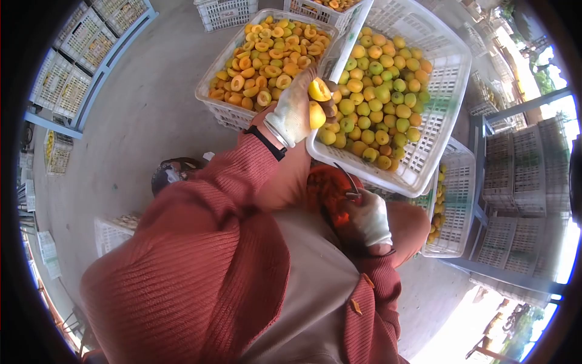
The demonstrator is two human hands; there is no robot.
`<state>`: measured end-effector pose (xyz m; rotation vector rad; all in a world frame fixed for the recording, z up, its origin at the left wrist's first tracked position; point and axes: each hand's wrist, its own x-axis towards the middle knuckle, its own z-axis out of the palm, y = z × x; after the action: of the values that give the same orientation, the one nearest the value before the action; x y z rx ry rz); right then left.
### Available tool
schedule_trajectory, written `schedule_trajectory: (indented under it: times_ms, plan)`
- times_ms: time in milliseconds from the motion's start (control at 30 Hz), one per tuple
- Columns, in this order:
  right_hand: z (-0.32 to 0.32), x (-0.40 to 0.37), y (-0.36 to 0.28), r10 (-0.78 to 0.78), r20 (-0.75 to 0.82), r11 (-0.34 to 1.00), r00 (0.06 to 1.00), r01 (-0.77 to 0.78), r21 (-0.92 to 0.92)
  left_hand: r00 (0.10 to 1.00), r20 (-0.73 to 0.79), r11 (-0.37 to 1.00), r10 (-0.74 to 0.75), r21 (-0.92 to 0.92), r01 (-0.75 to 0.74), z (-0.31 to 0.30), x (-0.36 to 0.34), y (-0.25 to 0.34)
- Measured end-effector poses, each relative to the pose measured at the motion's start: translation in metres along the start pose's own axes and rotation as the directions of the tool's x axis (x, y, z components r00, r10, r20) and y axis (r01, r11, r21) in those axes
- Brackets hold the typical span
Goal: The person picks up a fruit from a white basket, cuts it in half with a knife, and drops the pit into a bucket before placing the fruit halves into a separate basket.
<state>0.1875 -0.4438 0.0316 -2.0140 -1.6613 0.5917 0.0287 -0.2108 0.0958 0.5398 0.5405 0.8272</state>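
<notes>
My left hand (294, 109), in a whitish glove with a dark band at the wrist, reaches over the gap between two crates. Its fingers are closed around apricot halves (319, 90), one with its cut hollow showing; a second yellow piece (316, 115) sits just below. Lower right, my gloved right hand (367, 217) grips a small knife (350, 179) whose thin dark blade points up and left. Under that blade is a reddish-orange container (323, 189), partly covered by the hand. Whole apricots (382, 94) fill much of the white crate (447, 91) beyond my hands.
Halved apricots (267, 57) heap in another white crate (209, 103) on the left. A further crate (458, 200) with yellow fruit stands at right. Stacked crates (515, 164) on blue metal frames line the right side, with more crates (76, 48) upper left. Concrete floor (151, 85) lies between.
</notes>
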Motion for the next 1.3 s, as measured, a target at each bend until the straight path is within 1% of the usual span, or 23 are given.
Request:
schedule_trajectory:
  times_ms: [33, 100, 233, 267, 333, 400, 433, 500, 533, 567, 633, 667, 767, 833, 900, 933, 1100, 1133, 1167, 1200, 1233, 1267, 1300]
  plan:
    - [0.0, 0.003, -0.001, 0.165, 0.102, 0.975, 0.981, -0.178, 0.132, 0.995, -0.101, 1.0, 0.01, 0.027, -0.007, -0.013, 0.009, 0.016]
    - [0.003, 0.01, -0.002, 0.025, 0.179, 0.997, 0.984, -0.011, -0.081, 0.97, -0.225, 0.996, 0.092, 0.038, -0.085, -0.031, 0.008, 0.042]
    - [0.012, 0.026, -0.007, 0.152, 0.175, 0.988, 0.973, -0.152, -0.013, 0.93, -0.336, 0.987, 0.148, -0.008, -0.159, -0.085, 0.01, 0.071]
    - [0.007, 0.03, -0.013, 0.203, 0.205, 0.968, 0.958, -0.228, 0.108, 0.95, -0.277, 0.989, 0.144, 0.009, -0.147, -0.101, 0.009, 0.075]
    - [0.004, 0.033, -0.01, 0.266, 0.242, 0.922, 0.933, -0.32, 0.22, 0.906, -0.405, 0.989, 0.119, -0.033, -0.145, -0.115, 0.01, 0.08]
    - [0.008, 0.038, 0.0, 0.372, 0.139, 0.778, 0.918, -0.39, 0.492, 0.866, -0.485, 0.986, 0.123, -0.04, -0.163, -0.117, 0.006, 0.083]
    - [-0.004, 0.042, -0.007, 0.27, 0.092, 0.904, 0.959, -0.285, 0.319, 0.861, -0.493, 0.986, 0.124, -0.039, -0.165, -0.125, 0.007, 0.083]
    - [-0.026, 0.044, -0.019, 0.256, 0.194, 0.902, 0.947, -0.307, 0.305, 0.875, -0.46, 0.988, 0.149, 0.033, -0.151, -0.146, 0.012, 0.081]
    - [-0.015, 0.042, 0.008, 0.193, 0.109, 0.953, 0.975, -0.213, 0.214, 0.873, -0.468, 0.989, 0.139, 0.028, -0.143, -0.154, 0.013, 0.079]
    - [-0.017, 0.04, 0.002, 0.193, 0.116, 0.953, 0.974, -0.214, 0.214, 0.869, -0.475, 0.989, 0.138, 0.027, -0.142, -0.158, 0.014, 0.079]
    - [-0.023, 0.038, -0.012, 0.217, 0.268, 0.965, 0.939, -0.164, -0.206, 0.874, -0.48, 0.996, 0.077, -0.004, -0.09, -0.164, 0.016, 0.077]
    - [-0.017, 0.037, -0.012, 0.268, 0.323, 0.942, 0.907, -0.177, -0.285, 0.831, -0.535, 0.989, 0.15, 0.082, -0.126, -0.149, 0.013, 0.075]
    - [-0.01, 0.032, -0.019, 0.355, 0.426, 0.887, 0.832, -0.157, -0.434, 0.827, -0.554, 0.994, 0.098, 0.015, -0.108, -0.163, 0.025, 0.073]
    - [-0.012, 0.029, -0.018, 0.267, 0.375, 0.904, 0.888, -0.096, -0.417, 0.828, -0.553, 0.994, 0.091, 0.007, -0.105, -0.174, 0.033, 0.072]
    - [-0.015, 0.036, -0.02, 0.054, 0.249, 0.96, 0.967, 0.018, -0.278, 0.812, -0.583, 0.998, 0.034, -0.021, -0.057, -0.167, 0.042, 0.072]
    - [-0.023, 0.037, -0.022, 0.106, 0.168, 0.989, 0.98, -0.086, -0.119, 0.836, -0.543, 0.995, 0.077, -0.011, -0.1, -0.163, 0.043, 0.072]
    - [-0.051, 0.068, -0.018, 0.011, 0.109, 1.0, 0.994, -0.009, -0.016, 0.892, -0.445, 0.985, 0.078, 0.172, 0.0, -0.177, 0.062, 0.073]
    - [-0.054, 0.075, -0.013, 0.013, 0.133, 1.0, 0.991, -0.014, 0.005, 0.92, -0.141, 0.563, 0.365, 0.821, -0.097, -0.186, 0.065, 0.075]
    - [-0.056, 0.081, -0.009, 0.014, 0.156, 0.999, 0.988, -0.019, 0.028, 0.902, 0.272, -0.198, 0.337, 0.956, -0.214, -0.188, 0.068, 0.08]
    - [-0.06, 0.088, -0.008, 0.098, 0.228, 0.991, 0.969, -0.117, 0.07, 0.856, 0.46, -0.484, 0.238, 0.82, -0.307, -0.189, 0.077, 0.088]
    - [-0.059, 0.093, -0.002, 0.092, 0.238, 0.99, 0.967, -0.114, 0.08, 0.862, 0.45, -0.489, 0.236, 0.821, -0.294, -0.188, 0.084, 0.086]
    - [-0.056, 0.096, 0.005, 0.09, 0.243, 0.982, 0.966, -0.127, 0.141, 0.943, 0.225, -0.1, 0.243, 0.973, -0.207, -0.169, 0.09, 0.086]
    - [-0.054, 0.1, 0.011, 0.091, 0.246, 0.969, 0.965, -0.142, 0.202, 0.987, 0.006, 0.299, 0.159, 0.953, -0.054, -0.159, 0.096, 0.084]
